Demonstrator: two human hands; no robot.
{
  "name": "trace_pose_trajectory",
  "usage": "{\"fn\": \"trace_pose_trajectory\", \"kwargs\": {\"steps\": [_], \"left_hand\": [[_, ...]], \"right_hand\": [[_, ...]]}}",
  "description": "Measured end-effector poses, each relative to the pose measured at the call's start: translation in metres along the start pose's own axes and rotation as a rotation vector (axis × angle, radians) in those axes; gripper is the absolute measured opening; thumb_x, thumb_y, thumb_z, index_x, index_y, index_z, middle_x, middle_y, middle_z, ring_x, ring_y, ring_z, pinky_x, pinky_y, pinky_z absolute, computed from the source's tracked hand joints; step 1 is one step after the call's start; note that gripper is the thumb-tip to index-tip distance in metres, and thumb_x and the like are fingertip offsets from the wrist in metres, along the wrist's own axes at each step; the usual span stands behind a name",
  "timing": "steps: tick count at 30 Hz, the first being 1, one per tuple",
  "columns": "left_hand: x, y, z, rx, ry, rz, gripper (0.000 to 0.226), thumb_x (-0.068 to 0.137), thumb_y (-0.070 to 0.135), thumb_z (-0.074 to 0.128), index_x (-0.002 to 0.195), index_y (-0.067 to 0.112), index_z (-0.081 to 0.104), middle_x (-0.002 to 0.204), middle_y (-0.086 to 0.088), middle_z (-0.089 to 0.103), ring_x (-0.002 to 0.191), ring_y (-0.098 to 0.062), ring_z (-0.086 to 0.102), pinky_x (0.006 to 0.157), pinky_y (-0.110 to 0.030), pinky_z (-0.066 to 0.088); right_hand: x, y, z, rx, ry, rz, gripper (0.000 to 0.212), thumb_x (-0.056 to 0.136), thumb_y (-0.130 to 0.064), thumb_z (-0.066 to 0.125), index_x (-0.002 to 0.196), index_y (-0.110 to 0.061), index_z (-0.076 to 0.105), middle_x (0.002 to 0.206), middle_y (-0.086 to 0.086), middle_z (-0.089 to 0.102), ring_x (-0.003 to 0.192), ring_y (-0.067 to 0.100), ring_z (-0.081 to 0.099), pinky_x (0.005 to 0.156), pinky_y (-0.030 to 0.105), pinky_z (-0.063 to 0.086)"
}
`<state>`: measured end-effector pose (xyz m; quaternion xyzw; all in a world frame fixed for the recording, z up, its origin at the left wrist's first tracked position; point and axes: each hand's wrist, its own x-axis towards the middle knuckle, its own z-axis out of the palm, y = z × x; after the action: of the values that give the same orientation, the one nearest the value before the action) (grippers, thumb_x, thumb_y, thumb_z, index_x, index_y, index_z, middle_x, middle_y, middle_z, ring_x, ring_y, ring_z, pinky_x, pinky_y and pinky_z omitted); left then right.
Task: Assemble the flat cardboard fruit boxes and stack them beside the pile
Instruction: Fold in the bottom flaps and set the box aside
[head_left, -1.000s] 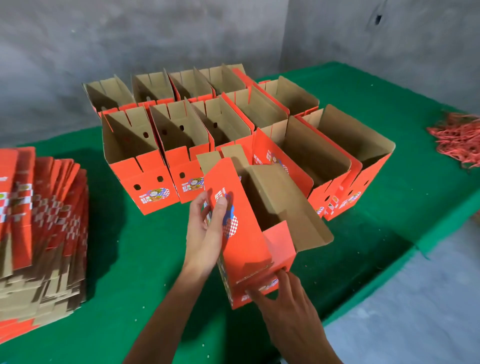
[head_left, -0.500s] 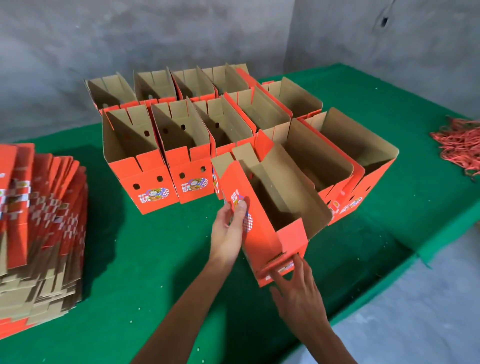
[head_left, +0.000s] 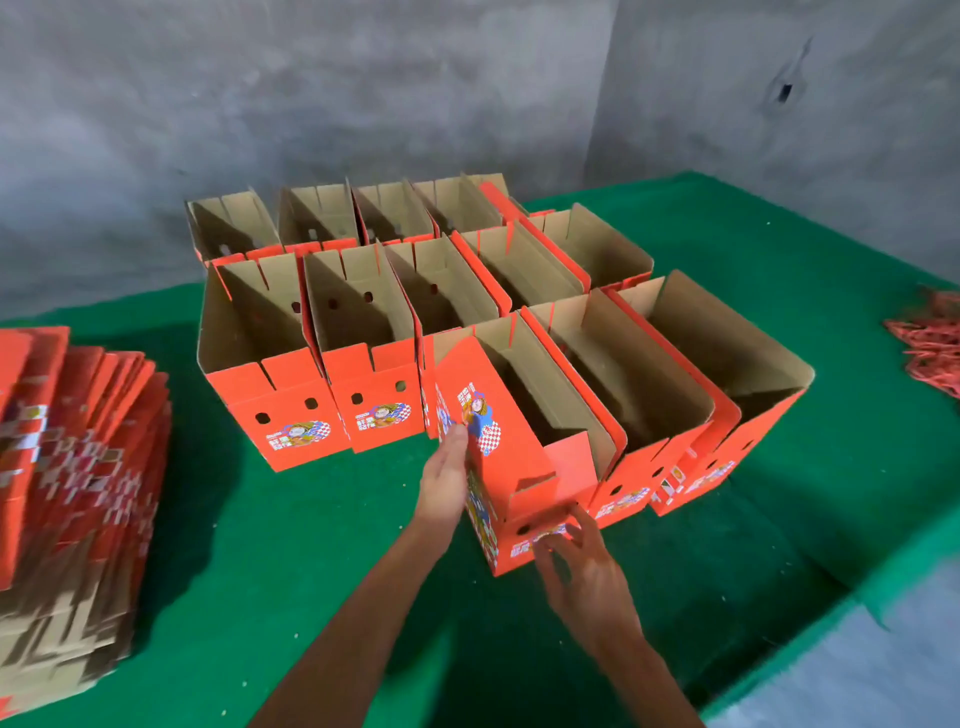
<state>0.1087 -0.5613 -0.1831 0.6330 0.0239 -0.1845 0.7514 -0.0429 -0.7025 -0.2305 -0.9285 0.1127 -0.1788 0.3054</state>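
Note:
An assembled orange fruit box (head_left: 511, 452) with a brown inside stands open-topped on the green table, pressed against the left side of the nearer row of finished boxes (head_left: 670, 395). My left hand (head_left: 445, 480) lies flat against its long printed side, fingers straight. My right hand (head_left: 582, 564) touches its short front end near the bottom with spread fingertips. A thick pile of flat orange box blanks (head_left: 72, 488) lies at the table's left edge.
Several more assembled boxes (head_left: 363, 322) stand in two rows behind, up to the grey wall. A heap of red bands (head_left: 930, 348) lies at the far right. Bare green cloth (head_left: 291, 561) spreads between the pile and the boxes; the table edge runs at lower right.
The box travelled forward and right and settled against the row of finished boxes. Both hands followed it, the left along its side, the right at its front end.

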Motion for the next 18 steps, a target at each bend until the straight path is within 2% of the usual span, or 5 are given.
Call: {"fn": "trace_pose_trajectory", "kwargs": {"steps": [3, 6, 9, 14, 18], "left_hand": [[0.001, 0.005, -0.016, 0.131, 0.037, 0.080, 0.024, 0.109, 0.037, 0.051, 0.116, 0.028, 0.072, 0.112, 0.018, 0.076, 0.104, 0.007, 0.069, 0.090, -0.019, 0.052], [-0.009, 0.021, -0.045, 0.266, 0.199, 0.197, 0.013, 0.105, 0.025, 0.060, 0.105, 0.034, 0.070, 0.106, 0.022, 0.074, 0.098, 0.003, 0.067, 0.090, -0.028, 0.053], [-0.026, 0.047, -0.089, 0.345, 0.378, 0.332, 0.017, 0.103, 0.020, 0.062, 0.102, 0.035, 0.071, 0.106, 0.022, 0.074, 0.102, -0.005, 0.069, 0.085, -0.025, 0.055], [-0.077, 0.093, -0.198, 0.518, 0.613, 0.519, 0.023, 0.103, 0.014, 0.061, 0.106, 0.034, 0.070, 0.108, 0.018, 0.075, 0.102, 0.001, 0.069, 0.084, -0.014, 0.051], [-0.115, 0.116, -0.292, 0.565, 0.762, 0.616, 0.017, 0.103, 0.016, 0.060, 0.113, 0.021, 0.072, 0.112, 0.013, 0.073, 0.107, -0.005, 0.068, 0.097, -0.030, 0.053]], "right_hand": [[-0.006, -0.018, -0.006, -0.024, 0.100, 0.043, 0.016, 0.084, -0.022, 0.085, 0.076, -0.020, 0.071, 0.098, 0.002, 0.065, 0.056, 0.021, 0.067, 0.042, 0.035, 0.054], [-0.005, -0.057, 0.002, 0.218, 0.100, -0.033, 0.020, 0.094, -0.040, 0.066, 0.079, -0.027, 0.064, 0.076, -0.012, 0.060, 0.059, 0.004, 0.056, 0.055, 0.024, 0.049], [0.007, -0.105, 0.025, 0.417, 0.047, -0.172, 0.013, 0.094, -0.032, 0.069, 0.098, -0.021, 0.074, 0.090, -0.013, 0.070, 0.081, -0.001, 0.067, 0.077, 0.016, 0.053], [0.024, -0.188, 0.078, 0.453, -0.048, -0.350, 0.023, 0.094, -0.032, 0.071, 0.112, -0.019, 0.074, 0.108, -0.012, 0.071, 0.100, 0.009, 0.069, 0.089, 0.030, 0.055], [0.025, -0.265, 0.123, 0.462, -0.063, -0.450, 0.025, 0.090, -0.029, 0.079, 0.113, -0.022, 0.074, 0.112, -0.014, 0.070, 0.100, 0.008, 0.069, 0.087, 0.030, 0.056]]}}
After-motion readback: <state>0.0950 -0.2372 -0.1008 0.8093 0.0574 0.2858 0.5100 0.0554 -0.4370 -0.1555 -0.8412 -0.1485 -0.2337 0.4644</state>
